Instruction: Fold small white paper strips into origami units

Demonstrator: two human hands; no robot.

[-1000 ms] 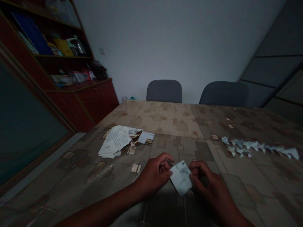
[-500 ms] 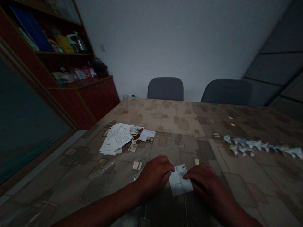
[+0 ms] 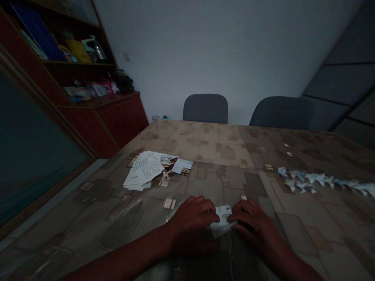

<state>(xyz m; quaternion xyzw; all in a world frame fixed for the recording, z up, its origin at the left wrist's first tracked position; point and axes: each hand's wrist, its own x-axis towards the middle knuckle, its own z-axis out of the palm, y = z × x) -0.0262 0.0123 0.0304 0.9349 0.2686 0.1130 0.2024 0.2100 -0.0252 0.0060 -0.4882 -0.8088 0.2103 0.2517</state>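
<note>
A small white piece of paper [image 3: 219,225] with some dark print is between my hands, close above the near part of the table. My left hand [image 3: 197,224] pinches its left side, thumb and fingers closed. At the right side my right hand [image 3: 253,222] grips the paper with thumb and forefinger. The lower right part of the paper looks bent up in a fold. Farther left lies a loose pile of printed paper pieces [image 3: 146,169]. Over to the right, several small folded paper shapes [image 3: 319,179] with pointed ends lie in a row.
The table [image 3: 202,136] wears a brown patterned cloth. Two grey chairs, a left one [image 3: 205,108] and a right one [image 3: 281,112], stand at its far side before a pale wall. A red-brown cabinet [image 3: 123,121] with filled shelves is at the left.
Half a second ago the paper lay flatter and showed more of its face; now its lower right part is folded up. My left hand has shifted slightly right over it.
</note>
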